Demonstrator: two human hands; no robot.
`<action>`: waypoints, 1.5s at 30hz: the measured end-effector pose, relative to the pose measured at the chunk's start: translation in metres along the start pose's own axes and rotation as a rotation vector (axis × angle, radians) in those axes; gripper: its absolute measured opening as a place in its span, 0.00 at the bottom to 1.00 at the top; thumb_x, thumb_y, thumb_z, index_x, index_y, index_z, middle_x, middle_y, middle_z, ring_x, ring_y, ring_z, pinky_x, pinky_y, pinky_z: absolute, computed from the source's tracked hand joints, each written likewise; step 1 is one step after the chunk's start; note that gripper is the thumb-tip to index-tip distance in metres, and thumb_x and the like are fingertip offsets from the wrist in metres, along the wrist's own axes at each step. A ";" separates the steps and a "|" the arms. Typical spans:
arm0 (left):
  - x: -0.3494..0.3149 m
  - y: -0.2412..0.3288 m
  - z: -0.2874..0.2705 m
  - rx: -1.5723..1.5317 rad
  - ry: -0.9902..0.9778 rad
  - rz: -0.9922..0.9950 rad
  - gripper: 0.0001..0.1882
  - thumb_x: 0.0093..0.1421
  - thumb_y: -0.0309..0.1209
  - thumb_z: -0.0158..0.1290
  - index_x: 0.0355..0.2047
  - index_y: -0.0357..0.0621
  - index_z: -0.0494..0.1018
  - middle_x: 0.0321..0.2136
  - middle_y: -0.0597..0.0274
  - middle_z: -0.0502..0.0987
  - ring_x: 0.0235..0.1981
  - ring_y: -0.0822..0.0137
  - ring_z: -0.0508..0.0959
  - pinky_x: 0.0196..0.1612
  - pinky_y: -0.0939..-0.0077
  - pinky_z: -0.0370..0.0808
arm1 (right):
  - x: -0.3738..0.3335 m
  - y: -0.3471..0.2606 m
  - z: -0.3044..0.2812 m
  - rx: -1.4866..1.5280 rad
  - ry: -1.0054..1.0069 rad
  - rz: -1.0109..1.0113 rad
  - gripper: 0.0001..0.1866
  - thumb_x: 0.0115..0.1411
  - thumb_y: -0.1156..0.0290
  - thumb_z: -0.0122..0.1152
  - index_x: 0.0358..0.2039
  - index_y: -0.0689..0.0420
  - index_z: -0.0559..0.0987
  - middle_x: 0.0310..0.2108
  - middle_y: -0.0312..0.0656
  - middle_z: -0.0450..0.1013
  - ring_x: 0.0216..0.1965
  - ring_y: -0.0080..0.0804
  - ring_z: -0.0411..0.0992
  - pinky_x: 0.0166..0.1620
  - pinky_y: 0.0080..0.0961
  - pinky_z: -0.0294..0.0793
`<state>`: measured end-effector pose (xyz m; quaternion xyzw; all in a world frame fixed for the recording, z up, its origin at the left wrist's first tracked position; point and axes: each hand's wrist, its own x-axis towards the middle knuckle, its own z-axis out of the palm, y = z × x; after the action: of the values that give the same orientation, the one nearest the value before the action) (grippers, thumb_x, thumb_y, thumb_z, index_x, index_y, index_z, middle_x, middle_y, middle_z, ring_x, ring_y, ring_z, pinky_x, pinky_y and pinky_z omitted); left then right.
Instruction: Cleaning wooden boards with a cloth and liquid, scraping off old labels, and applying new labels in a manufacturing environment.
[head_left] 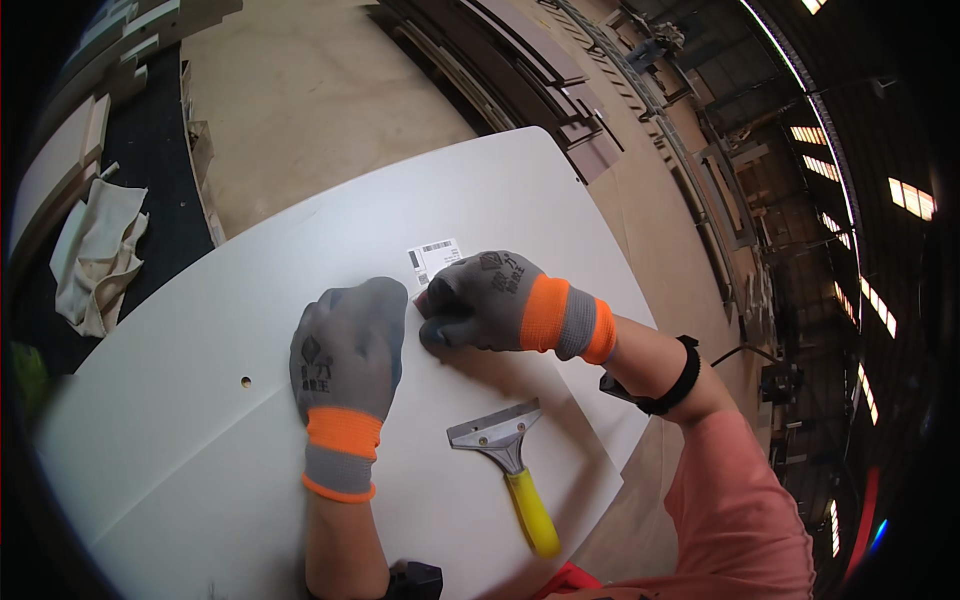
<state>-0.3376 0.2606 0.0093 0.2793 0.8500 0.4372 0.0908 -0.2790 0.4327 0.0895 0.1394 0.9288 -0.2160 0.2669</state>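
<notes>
A large white panel lies flat in front of me. My left hand, in a grey glove with an orange cuff, rests palm down on it with fingers together. My right hand, gloved the same way, is closed around a small reddish block pressed on the panel, just below a white printed label stuck to the surface. A scraper with a metal blade and yellow handle lies on the panel near me, apart from both hands.
A small round hole is in the panel at left. A crumpled pale cloth lies on a dark surface at far left. Dark wooden frame parts are stacked on the floor beyond the panel.
</notes>
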 end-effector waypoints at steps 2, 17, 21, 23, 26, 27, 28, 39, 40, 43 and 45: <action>-0.002 0.002 0.001 0.026 0.061 0.010 0.12 0.57 0.31 0.51 0.41 0.44 0.72 0.36 0.54 0.75 0.41 0.51 0.73 0.44 0.59 0.71 | 0.002 0.013 0.010 0.010 0.070 -0.094 0.19 0.56 0.53 0.60 0.37 0.56 0.81 0.31 0.45 0.78 0.34 0.41 0.77 0.43 0.31 0.74; 0.002 0.008 -0.009 0.032 -0.045 -0.067 0.10 0.58 0.36 0.53 0.36 0.43 0.73 0.35 0.55 0.74 0.39 0.53 0.74 0.44 0.60 0.72 | -0.015 0.036 -0.026 0.402 -0.096 0.168 0.16 0.58 0.62 0.65 0.41 0.60 0.78 0.27 0.39 0.76 0.25 0.23 0.74 0.30 0.21 0.75; 0.002 0.011 -0.010 0.065 -0.013 -0.024 0.10 0.58 0.35 0.53 0.36 0.43 0.73 0.34 0.55 0.74 0.38 0.53 0.74 0.43 0.60 0.72 | -0.027 0.007 -0.024 -0.155 0.032 -0.094 0.26 0.52 0.45 0.68 0.42 0.52 0.79 0.34 0.40 0.76 0.38 0.35 0.76 0.42 0.30 0.76; 0.008 0.015 -0.012 0.039 -0.105 -0.015 0.10 0.57 0.35 0.54 0.35 0.43 0.73 0.33 0.55 0.74 0.38 0.53 0.75 0.42 0.59 0.72 | -0.013 -0.020 -0.020 -0.384 -0.105 0.075 0.24 0.53 0.46 0.66 0.42 0.51 0.79 0.35 0.40 0.77 0.38 0.35 0.77 0.41 0.30 0.76; 0.004 0.005 0.012 0.044 0.057 0.050 0.09 0.57 0.34 0.54 0.34 0.43 0.73 0.32 0.55 0.74 0.36 0.53 0.75 0.41 0.59 0.72 | 0.006 -0.026 -0.021 -0.483 -0.264 0.041 0.17 0.57 0.52 0.62 0.39 0.51 0.80 0.31 0.39 0.77 0.34 0.34 0.78 0.39 0.29 0.76; 0.003 0.005 0.004 0.057 0.062 0.041 0.09 0.57 0.34 0.54 0.34 0.43 0.73 0.32 0.55 0.74 0.36 0.53 0.75 0.41 0.59 0.72 | 0.014 -0.032 -0.022 -0.511 -0.350 -0.068 0.13 0.59 0.56 0.59 0.38 0.51 0.81 0.28 0.38 0.77 0.32 0.34 0.78 0.38 0.29 0.76; 0.004 0.007 -0.005 0.080 0.030 0.030 0.08 0.57 0.33 0.54 0.34 0.43 0.73 0.32 0.55 0.74 0.36 0.53 0.75 0.41 0.60 0.72 | 0.021 -0.038 -0.024 -0.510 -0.352 -0.083 0.13 0.59 0.56 0.59 0.38 0.51 0.81 0.28 0.38 0.77 0.32 0.34 0.78 0.38 0.29 0.76; 0.009 0.012 -0.006 0.052 -0.045 0.039 0.07 0.58 0.34 0.52 0.31 0.43 0.72 0.30 0.55 0.74 0.35 0.54 0.74 0.40 0.62 0.72 | 0.035 -0.035 -0.042 -0.261 -0.533 0.094 0.14 0.59 0.57 0.57 0.26 0.55 0.80 0.16 0.35 0.72 0.16 0.26 0.71 0.21 0.22 0.72; 0.008 0.012 -0.009 0.052 -0.044 0.031 0.07 0.58 0.34 0.52 0.31 0.44 0.72 0.30 0.55 0.74 0.35 0.54 0.74 0.40 0.61 0.72 | 0.037 -0.029 -0.040 -0.201 -0.502 0.030 0.16 0.57 0.56 0.59 0.24 0.55 0.80 0.15 0.34 0.71 0.15 0.25 0.71 0.20 0.22 0.72; 0.006 0.013 -0.016 0.068 -0.056 0.019 0.09 0.60 0.33 0.51 0.36 0.42 0.73 0.32 0.55 0.74 0.35 0.53 0.74 0.40 0.61 0.72 | 0.041 -0.004 -0.027 0.002 -0.454 0.008 0.18 0.56 0.55 0.62 0.21 0.57 0.80 0.14 0.37 0.70 0.13 0.26 0.69 0.18 0.23 0.71; 0.003 0.010 -0.015 0.087 -0.070 0.013 0.11 0.61 0.33 0.52 0.41 0.41 0.75 0.34 0.54 0.75 0.36 0.53 0.74 0.41 0.61 0.72 | 0.039 0.007 -0.021 0.146 -0.394 -0.031 0.18 0.56 0.56 0.63 0.20 0.57 0.78 0.13 0.38 0.69 0.12 0.25 0.66 0.18 0.22 0.65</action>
<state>-0.3425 0.2565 0.0268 0.3038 0.8627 0.3902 0.1054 -0.3177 0.4546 0.0819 0.0988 0.8426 -0.3098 0.4293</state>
